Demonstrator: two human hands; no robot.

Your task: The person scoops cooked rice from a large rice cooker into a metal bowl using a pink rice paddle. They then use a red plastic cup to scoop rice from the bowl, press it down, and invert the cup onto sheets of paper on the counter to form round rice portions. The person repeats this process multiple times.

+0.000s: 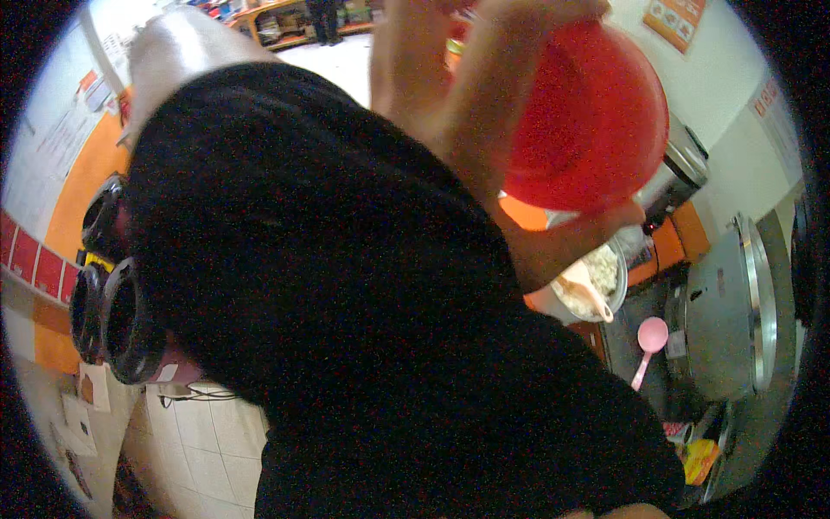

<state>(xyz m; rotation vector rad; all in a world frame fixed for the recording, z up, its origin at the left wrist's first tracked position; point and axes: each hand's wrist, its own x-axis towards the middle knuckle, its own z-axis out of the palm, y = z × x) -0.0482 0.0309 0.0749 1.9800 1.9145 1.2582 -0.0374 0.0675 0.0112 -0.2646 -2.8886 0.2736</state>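
A large red plastic bowl (590,123) is raised and tilted at the upper right, blurred by motion. My left hand (577,8) is at its upper rim, cut by the frame's top. Along the lower edge, my right hand (616,219) grips the bowl, with the forearm behind it. Just below sits a metal pot (621,285) of white rice (602,269), partly covered by that forearm. A pale rice paddle (593,300) lies across the pot's rim. Black cloth of a shirt (337,246) fills the middle and hides much of the scene.
A pink ladle (652,336) lies on a dark counter beside a big stainless-steel lidded vessel (720,318). A metal appliance (687,162) stands behind the bowl. Near the lower right is a yellow packet (700,462). Black round-rimmed objects (133,321) are at left; shelves (285,26) stand far back, near a person's legs (323,19).
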